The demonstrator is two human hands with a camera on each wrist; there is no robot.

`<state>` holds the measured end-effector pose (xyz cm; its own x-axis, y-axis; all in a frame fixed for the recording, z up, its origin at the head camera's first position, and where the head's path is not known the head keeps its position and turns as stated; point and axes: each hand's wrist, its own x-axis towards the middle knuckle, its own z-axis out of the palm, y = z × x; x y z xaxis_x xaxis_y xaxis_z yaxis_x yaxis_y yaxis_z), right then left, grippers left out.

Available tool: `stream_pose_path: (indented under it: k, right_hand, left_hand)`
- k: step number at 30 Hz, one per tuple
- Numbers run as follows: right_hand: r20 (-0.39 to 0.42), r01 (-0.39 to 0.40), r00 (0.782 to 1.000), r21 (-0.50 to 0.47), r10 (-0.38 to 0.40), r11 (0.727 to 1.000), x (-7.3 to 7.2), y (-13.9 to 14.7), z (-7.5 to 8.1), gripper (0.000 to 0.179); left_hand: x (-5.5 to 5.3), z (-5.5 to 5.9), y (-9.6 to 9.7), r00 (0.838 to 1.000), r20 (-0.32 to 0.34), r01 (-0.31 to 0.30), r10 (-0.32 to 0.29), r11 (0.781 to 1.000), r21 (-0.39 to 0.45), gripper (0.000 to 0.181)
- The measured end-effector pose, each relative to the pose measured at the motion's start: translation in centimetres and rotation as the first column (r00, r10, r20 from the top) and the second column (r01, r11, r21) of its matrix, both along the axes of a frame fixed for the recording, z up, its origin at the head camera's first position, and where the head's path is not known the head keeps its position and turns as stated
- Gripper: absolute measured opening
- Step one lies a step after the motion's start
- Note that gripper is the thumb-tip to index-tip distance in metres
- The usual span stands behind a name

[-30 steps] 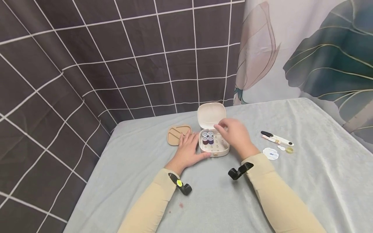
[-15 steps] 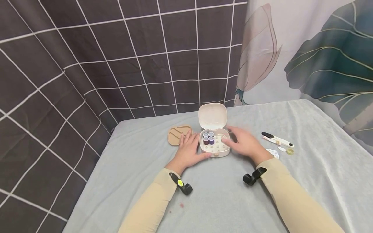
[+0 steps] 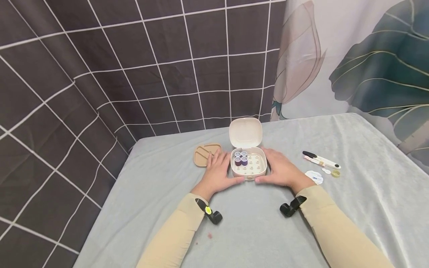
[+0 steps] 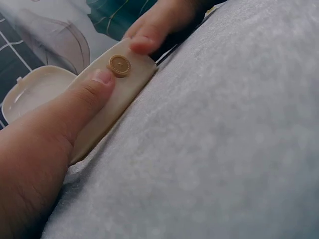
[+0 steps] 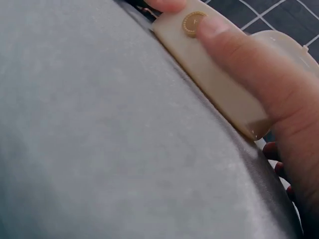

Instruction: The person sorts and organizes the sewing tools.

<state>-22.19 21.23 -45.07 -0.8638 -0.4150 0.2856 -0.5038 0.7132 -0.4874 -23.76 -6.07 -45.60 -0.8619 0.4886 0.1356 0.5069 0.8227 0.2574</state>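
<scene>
A cream sewing box (image 3: 248,178) stands on the cloth with its lid (image 3: 245,133) raised at the back. Several thread spools, among them a purple one (image 3: 244,160), sit on pegs in its back left part; other pegs are bare. My left hand (image 3: 216,175) holds the box's left side, thumb along the front wall. On the opposite side my right hand (image 3: 283,169) grips the box, its thumb beside the round tan button (image 5: 193,24) on the front. The fingertips behind the box's right side are partly hidden.
Left of the box lies a tan divided tray (image 3: 201,155), partly behind my left fingers. To the right are a black-and-white seam-ripper-like tool (image 3: 321,160), a pinkish slim item (image 3: 314,161), a white round sticker (image 3: 315,177) and a small yellowish ring (image 3: 336,173).
My right hand has come down from over the box's inside to its right side, and its thumb has moved to the front wall. The left hand stays in place.
</scene>
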Motion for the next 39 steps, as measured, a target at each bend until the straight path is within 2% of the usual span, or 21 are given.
stream_pose_path:
  k: [3,7,10,13,15,18,21,27,30,34,39]
  right_hand:
    - [-0.034,-0.013,0.999,0.018,0.014,1.000,-0.2,0.1,-0.2,0.110]
    - [-0.069,-0.020,0.997,0.042,0.023,0.999,-0.4,0.2,-0.5,0.106]
    - [-0.068,-0.019,0.997,0.051,0.022,0.999,-0.5,0.3,-0.6,0.106]
    - [-0.058,-0.012,0.998,0.057,0.016,0.998,-0.4,0.4,-0.6,0.108]
    - [-0.054,-0.010,0.998,0.061,0.013,0.998,-0.4,0.4,-0.6,0.109]
    - [-0.053,-0.007,0.999,0.069,0.010,0.998,-0.4,0.4,-0.7,0.109]
    - [-0.056,-0.007,0.998,0.069,0.010,0.998,-0.4,0.4,-0.7,0.109]
    - [-0.051,-0.001,0.999,0.060,0.004,0.998,-0.3,0.4,-0.9,0.108]
    - [-0.045,0.002,0.999,0.060,0.000,0.998,-0.3,0.5,-0.9,0.109]
    - [-0.048,0.002,0.999,0.058,0.001,0.998,-0.4,0.6,-0.9,0.109]
    - [-0.045,-0.010,0.999,0.056,0.013,0.998,-0.4,0.5,-0.7,0.109]
  left_hand:
    - [-0.2,0.8,-0.6,0.999,0.009,0.038,-0.038,0.998,-0.046,0.125]
    - [-1.0,2.8,-2.2,0.998,0.007,0.063,-0.062,0.996,-0.063,0.135]
    - [-1.6,4.1,-3.8,0.999,-0.027,0.021,-0.022,1.000,-0.017,0.115]
    - [-2.2,4.7,-5.2,0.994,-0.099,-0.046,0.046,0.999,0.001,0.078]
    - [-2.6,4.7,-5.9,0.986,-0.142,-0.086,0.085,0.996,0.000,0.060]
    - [-2.9,4.3,-6.5,0.982,-0.161,-0.105,0.102,0.994,-0.010,0.048]
    - [-3.0,3.7,-6.7,0.988,-0.137,-0.077,0.076,0.997,-0.004,0.040]
    - [-3.4,2.6,-6.8,0.996,-0.082,0.030,-0.025,0.998,0.058,0.023]
    - [-3.5,2.2,-6.7,0.996,-0.073,0.049,-0.044,0.996,0.071,0.019]
    - [-3.7,1.9,-6.6,0.995,-0.095,0.044,-0.036,0.996,0.082,0.017]
    - [-4.2,1.3,-6.7,0.986,-0.160,0.062,-0.044,0.992,0.106,0.012]
